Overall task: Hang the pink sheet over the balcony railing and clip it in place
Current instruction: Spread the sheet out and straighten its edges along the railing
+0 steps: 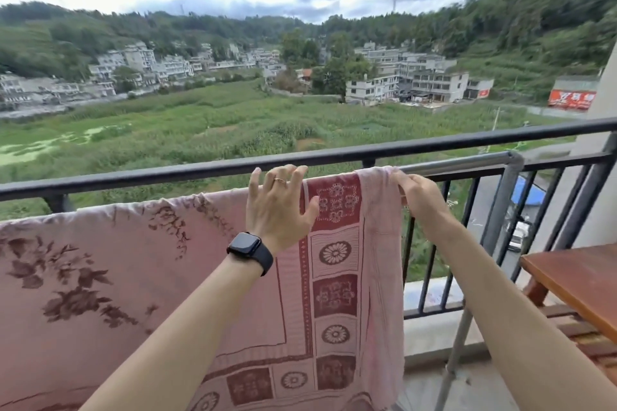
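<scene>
The pink sheet (334, 294), printed with dark red flowers and a border of squares and rosettes, is draped over a grey metal bar (460, 165) that runs parallel to, and just inside, the black balcony railing (200, 167). The sheet hangs down on the near side and spreads left to the frame edge; its right edge falls vertically just left of the bar's elbow joint. The top fold lies on the grey bar, below the railing's top rail, not on the black rail itself. The left hand (280, 203) is held with fingers straight and spread, fingertips at the top fold of the sheet and palm facing the cloth; it grips nothing. A ring is worn on one finger and a black watch (248, 252) on the wrist. The right hand (422, 192) is at the sheet's upper right corner, fingers curled and pinching the cloth where it crosses the bar. The two hands are apart, with the red border panel between them. A wooden table (574, 277) stands at the right, beside the railing
</scene>
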{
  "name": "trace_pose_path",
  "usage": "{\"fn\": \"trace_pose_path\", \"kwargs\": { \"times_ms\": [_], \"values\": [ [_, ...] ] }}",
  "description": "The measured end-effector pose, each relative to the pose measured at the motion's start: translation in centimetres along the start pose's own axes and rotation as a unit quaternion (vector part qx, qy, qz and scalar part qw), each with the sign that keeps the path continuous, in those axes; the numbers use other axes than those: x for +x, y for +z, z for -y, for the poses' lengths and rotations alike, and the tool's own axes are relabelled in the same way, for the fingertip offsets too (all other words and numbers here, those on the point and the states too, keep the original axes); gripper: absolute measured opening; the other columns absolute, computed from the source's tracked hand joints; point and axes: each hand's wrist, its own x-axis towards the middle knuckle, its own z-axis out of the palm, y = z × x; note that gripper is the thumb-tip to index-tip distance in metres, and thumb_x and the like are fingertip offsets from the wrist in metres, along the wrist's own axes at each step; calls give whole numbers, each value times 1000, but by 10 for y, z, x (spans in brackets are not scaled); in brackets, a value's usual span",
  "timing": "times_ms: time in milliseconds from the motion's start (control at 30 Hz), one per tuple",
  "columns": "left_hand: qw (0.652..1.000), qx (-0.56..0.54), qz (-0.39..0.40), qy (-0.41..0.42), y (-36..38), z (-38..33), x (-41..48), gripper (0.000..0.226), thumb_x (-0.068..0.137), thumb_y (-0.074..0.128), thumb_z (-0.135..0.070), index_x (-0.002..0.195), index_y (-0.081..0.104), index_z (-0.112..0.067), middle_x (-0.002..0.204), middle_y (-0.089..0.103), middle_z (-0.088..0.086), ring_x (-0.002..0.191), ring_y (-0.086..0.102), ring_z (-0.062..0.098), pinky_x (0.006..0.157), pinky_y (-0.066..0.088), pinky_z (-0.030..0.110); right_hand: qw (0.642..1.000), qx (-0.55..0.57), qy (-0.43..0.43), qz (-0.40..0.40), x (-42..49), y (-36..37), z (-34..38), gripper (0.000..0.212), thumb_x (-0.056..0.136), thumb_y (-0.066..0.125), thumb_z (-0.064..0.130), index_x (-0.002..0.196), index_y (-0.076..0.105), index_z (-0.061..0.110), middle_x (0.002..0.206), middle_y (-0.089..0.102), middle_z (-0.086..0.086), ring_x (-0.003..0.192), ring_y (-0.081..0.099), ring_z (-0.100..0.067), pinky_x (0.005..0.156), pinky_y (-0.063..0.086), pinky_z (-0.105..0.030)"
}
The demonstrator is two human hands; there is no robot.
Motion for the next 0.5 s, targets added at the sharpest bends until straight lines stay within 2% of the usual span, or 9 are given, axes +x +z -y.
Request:
{"fn": "trace_pose_path", "kwargs": {
  "times_ms": [100,167,267,300,367,433,500],
  "values": [
    [999,-23,32,2,12,-28,12,57,95,40,-55,140,43,-22,137,55,2,126,50,24,115,25,49,997,-64,27,21,5,-2,5,31,97,58,42,91,69,14,92,68,1,90,63,-17,65,43,-26],
    [999,-10,38,15,23,-29,11,49,98,41,-52,136,47,-23,128,61,1,117,57,25,108,33,45,994,-108,3,33,6,-12,9,25,96,62,37,88,72,16,92,70,2,89,64,-15,64,45,-25],
    [999,10,9,46,33,-22,6,35,96,58,-30,128,47,-25,110,64,-1,98,61,24,93,40,39,989,-118,-78,-39,11,-29,17,15,89,73,37,88,74,22,87,72,8,85,65,-9,68,47,-22],
    [999,14,7,50,34,-21,7,41,91,64,-20,128,46,-25,108,64,-2,95,61,23,91,42,38,989,-103,-85,-66,13,-32,15,16,86,76,38,87,72,23,86,70,9,82,64,-8,68,49,-22],
    [999,24,9,47,33,-21,11,56,82,67,-7,131,46,-25,109,62,-3,96,60,22,93,43,39,995,-27,-46,-85,13,-32,0,19,83,80,32,85,67,20,84,68,6,79,63,-13,68,50,-24],
    [998,37,15,54,33,-20,14,65,78,66,-3,135,45,-25,111,60,-4,99,59,22,95,43,40,996,38,6,-83,9,-31,-21,21,83,81,26,81,63,16,79,63,3,74,58,-15,61,46,-23],
    [996,55,21,72,32,-17,14,73,76,66,-1,140,41,-24,114,58,-3,101,58,22,96,45,41,995,30,-3,-93,8,-34,-32,24,83,81,28,78,60,17,76,60,3,71,53,-14,59,43,-22]
  ]
}}
